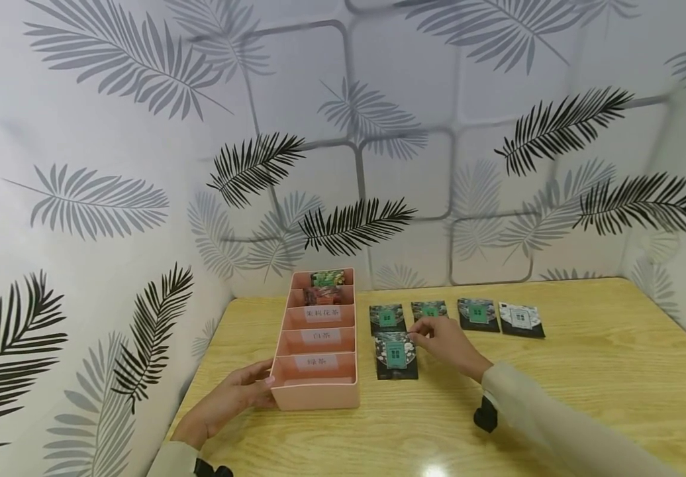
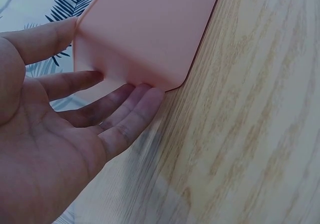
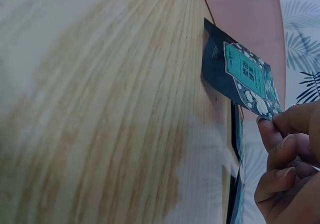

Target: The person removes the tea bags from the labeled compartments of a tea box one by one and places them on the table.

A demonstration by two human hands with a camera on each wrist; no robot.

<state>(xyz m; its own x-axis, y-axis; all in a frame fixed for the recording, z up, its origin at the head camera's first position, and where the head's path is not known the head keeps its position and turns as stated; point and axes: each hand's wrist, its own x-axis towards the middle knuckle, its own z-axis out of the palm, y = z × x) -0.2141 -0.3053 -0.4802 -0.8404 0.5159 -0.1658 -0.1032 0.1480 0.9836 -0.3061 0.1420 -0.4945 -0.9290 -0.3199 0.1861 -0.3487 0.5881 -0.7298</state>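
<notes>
Fingers of the right hand pinch a green-labelled packet at its corner, right of the pink box. The left hand, ungripped, touches the box's near-left corner. Of 5 compartments, the rearmost holds green packaging, the next dark red packaging; the front 3 show white labels. Behind, 4 other packets lie across the bench.
</notes>
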